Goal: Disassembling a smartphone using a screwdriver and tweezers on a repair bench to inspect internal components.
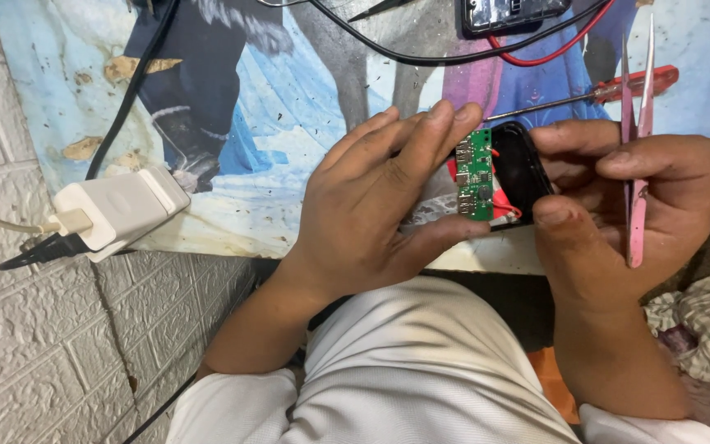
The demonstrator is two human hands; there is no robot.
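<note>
While gripping from both sides, holding a small black casing (526,168) with a green circuit board (477,173) at its open edge, above the lap and just over the near edge of the work surface. Left hand (380,201) curled around the board side: fingers laid over the top, thumb underneath, closed on the casing and board. Right hand (626,193) closed on the opposite side of the casing, thumb pressing its lower corner, fingers wrapped over the far edge. Also pinching pink tweezers (636,140) between the right fingers, tips pointing away from the body, upright above the knuckles. Red wires (504,207) showing at the lower end of the board, possibly soldered there, though too small to tell.

Behind the right hand, a screwdriver with a red handle (638,82) lying on a printed mat (289,107), shaft angled toward the casing. Farther back, a black device (513,12) with black and red cables (536,51) trailing across the mat. To the left, a white charger block (117,210) at the mat's edge, plugged with a pale cable. At lower right, a crumpled cloth (704,325). White brick-patterned wall (51,345) at left.
</note>
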